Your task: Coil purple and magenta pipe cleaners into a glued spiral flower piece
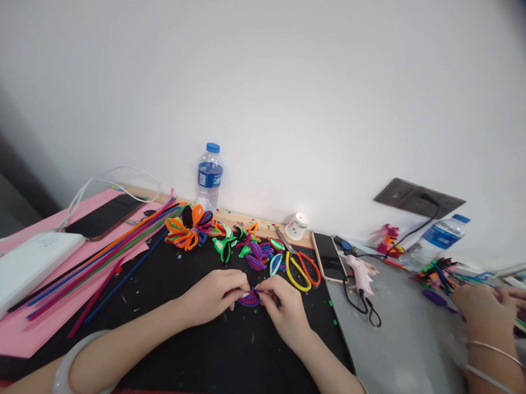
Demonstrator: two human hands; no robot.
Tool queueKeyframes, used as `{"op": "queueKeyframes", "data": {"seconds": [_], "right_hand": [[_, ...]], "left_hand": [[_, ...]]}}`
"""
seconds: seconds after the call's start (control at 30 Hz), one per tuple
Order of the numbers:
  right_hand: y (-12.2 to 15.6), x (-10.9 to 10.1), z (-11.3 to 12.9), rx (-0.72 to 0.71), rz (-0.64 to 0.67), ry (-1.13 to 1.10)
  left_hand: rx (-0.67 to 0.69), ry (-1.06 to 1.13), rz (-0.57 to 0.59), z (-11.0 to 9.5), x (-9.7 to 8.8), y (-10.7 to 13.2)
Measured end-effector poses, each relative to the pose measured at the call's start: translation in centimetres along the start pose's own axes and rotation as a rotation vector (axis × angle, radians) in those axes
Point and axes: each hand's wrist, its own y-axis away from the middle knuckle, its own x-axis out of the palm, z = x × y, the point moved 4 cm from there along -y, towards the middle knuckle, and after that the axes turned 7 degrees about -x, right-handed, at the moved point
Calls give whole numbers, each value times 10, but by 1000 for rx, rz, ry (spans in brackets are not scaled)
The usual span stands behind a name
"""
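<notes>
flat black felt mat covers the desk in front, flecked with fuzz scraps. one smooth pink sheet at left, a white slab-shaped box lying on it. long straight fuzzy pipe cleaners in orange, green, blue and red fan across mat and sheet, too bunched to count. two clear plastic water bottles, one with blue cap by the wall. two dark glossy phones, one right of the mat. one multicolour pipe-cleaner flower. two scissors, yellow-handled and orange-handled. left hand and right hand meet fingertip to fingertip, both pinching one small purple looped pipe-cleaner piece just above the mat centre. a co-worker's hand sits far right.
</notes>
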Motion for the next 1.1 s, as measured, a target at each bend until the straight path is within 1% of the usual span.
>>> {"op": "queueKeyframes", "data": {"seconds": [0.33, 0.53, 0.73, 1.1], "right_hand": [[-1, -1, 2, -24, -41, -12], [1, 0, -2, 35, -31, -27], [1, 1, -1, 2, -7, -21], [0, 1, -3, 26, 11, -34]], "left_hand": [[-9, 12, -6, 1, 1, -1], [-6, 22, -11, 1, 0, -1], [-11, 18, -5, 1, 0, 0], [-18, 31, 12, 1, 2, 0]]}}
